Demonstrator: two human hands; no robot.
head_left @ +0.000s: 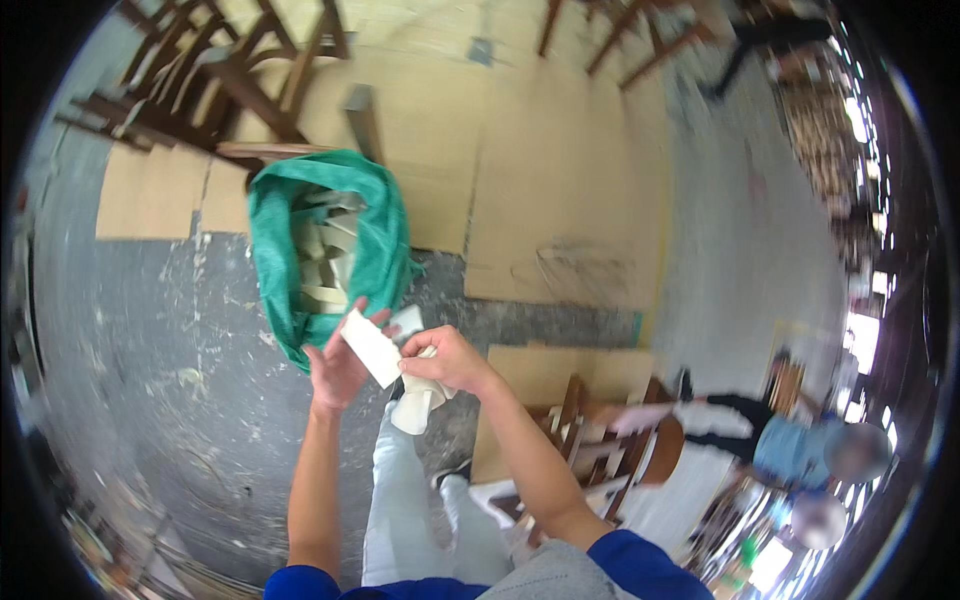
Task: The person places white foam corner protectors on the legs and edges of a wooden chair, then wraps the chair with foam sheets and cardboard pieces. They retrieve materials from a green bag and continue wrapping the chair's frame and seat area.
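Observation:
My right hand (445, 360) is closed on a bunch of off-white soft-looking pieces, perhaps foam or cloth; I cannot tell which. One flat off-white strip (370, 348) sticks out of it toward my left hand, and a crumpled piece (412, 408) hangs below. My left hand (340, 375) is open, with fingers and thumb apart, right beside the strip's far end; whether it touches the strip is unclear. Just beyond my hands stands a green woven sack (390, 215), its mouth wide, with several similar off-white pieces (328, 265) inside. Another pale piece (408, 322) shows beyond my right hand.
Dark wooden chair frames (235, 85) stand behind the sack at the far left. Brown sheets (570, 190) cover part of the grey, paint-flecked floor (200, 400). More wooden furniture (600, 440) stands to my right, where a person in blue (790, 445) is nearby.

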